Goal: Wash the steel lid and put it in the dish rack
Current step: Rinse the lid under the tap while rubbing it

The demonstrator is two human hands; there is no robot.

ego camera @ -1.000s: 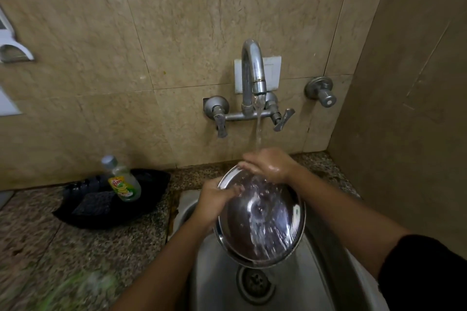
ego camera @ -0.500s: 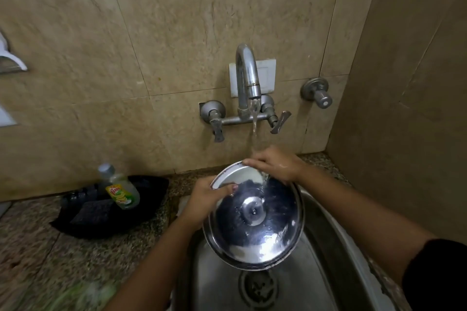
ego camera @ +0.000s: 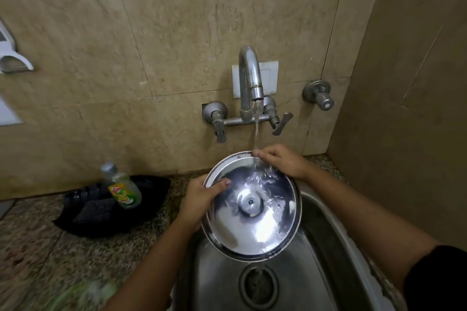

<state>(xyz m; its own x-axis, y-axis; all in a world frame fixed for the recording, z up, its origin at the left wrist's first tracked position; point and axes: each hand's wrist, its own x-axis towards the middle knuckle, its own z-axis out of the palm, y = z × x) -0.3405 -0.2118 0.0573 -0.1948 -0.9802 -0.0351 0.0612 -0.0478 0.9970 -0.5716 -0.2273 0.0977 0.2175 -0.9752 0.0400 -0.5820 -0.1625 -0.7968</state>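
The steel lid (ego camera: 252,207) is held over the sink (ego camera: 326,242), tilted, with its inner face up and toward the camera. The left hand (ego camera: 199,201) grips the lid's left rim, thumb pressed on the inner face and the other fingers hidden behind it. The right hand (ego camera: 280,161) rests on the far rim, fingers together and laid flat along the edge. Water from the tap (ego camera: 250,78) strikes the lid's upper portion just beside the right hand and spreads across the surface.

The step in hand appears to be rinsing. To do it well, keep the lid tilted so water drains off the lower edge into the sink. Rotate the rim through the stream so every section is flushed. Wet steel is slippery, so maintain the left-hand grip throughout. The dish rack is not in view.
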